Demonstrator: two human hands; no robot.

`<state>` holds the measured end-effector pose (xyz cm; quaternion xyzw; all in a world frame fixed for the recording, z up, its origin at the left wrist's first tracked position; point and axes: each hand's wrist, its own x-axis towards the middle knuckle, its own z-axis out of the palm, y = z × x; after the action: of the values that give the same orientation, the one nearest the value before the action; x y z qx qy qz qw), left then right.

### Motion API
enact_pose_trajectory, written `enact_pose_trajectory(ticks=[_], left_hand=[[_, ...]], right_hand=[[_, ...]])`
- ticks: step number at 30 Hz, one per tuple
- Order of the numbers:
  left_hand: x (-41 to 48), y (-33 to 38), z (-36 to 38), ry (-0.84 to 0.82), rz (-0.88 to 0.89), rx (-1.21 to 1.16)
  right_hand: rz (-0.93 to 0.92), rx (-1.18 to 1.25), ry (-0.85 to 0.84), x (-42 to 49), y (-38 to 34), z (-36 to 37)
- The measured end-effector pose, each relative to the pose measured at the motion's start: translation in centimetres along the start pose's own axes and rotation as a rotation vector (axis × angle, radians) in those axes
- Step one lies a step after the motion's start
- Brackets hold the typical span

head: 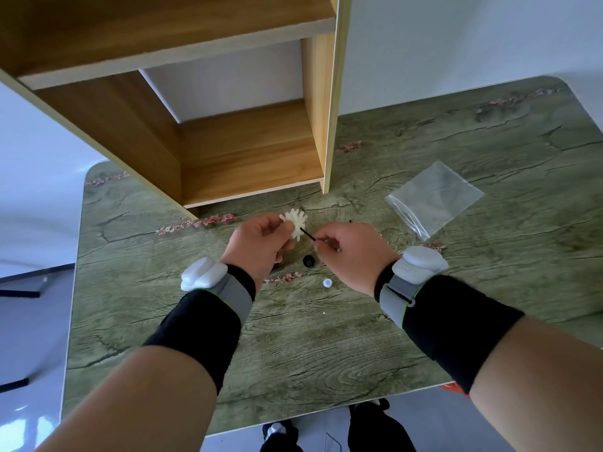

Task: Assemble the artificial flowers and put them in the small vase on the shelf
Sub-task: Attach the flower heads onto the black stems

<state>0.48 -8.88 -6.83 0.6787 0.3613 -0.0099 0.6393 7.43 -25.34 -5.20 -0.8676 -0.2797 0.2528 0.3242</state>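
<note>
My left hand (257,246) pinches a small white flower head (296,223) with many thin petals, held above the table. My right hand (349,252) grips a thin black stem (308,233) whose tip touches the flower head's underside. Below the hands, a small black ring-shaped part (308,261) and a small white cap-like part (327,283) lie on the table. The wooden shelf (248,158) stands just behind the hands. No vase is in view.
A clear plastic zip bag (434,197) lies to the right on the green wood-grain table (326,353). The shelf unit's upright panel (332,93) rises at the centre. The table's near edge runs just above my feet.
</note>
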Motion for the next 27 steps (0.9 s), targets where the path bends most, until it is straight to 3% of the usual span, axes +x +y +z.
enact_pose_trajectory(ticks=[9,17,27], left_hand=[[-0.2,-0.2,-0.5,0.025,0.107,0.24],[-0.5,-0.5,-0.3,0.027,0.104,0.286],[-0.6,-1.3,-0.5,-0.019,0.086,0.329]], right_hand=[[-0.031,-0.104,-0.067,-0.1,-0.6,-0.2],[-0.026,-0.092,0.011,-0.1,-0.6,0.5],[0.05,-0.086,-0.067,-0.2,0.0,0.7]])
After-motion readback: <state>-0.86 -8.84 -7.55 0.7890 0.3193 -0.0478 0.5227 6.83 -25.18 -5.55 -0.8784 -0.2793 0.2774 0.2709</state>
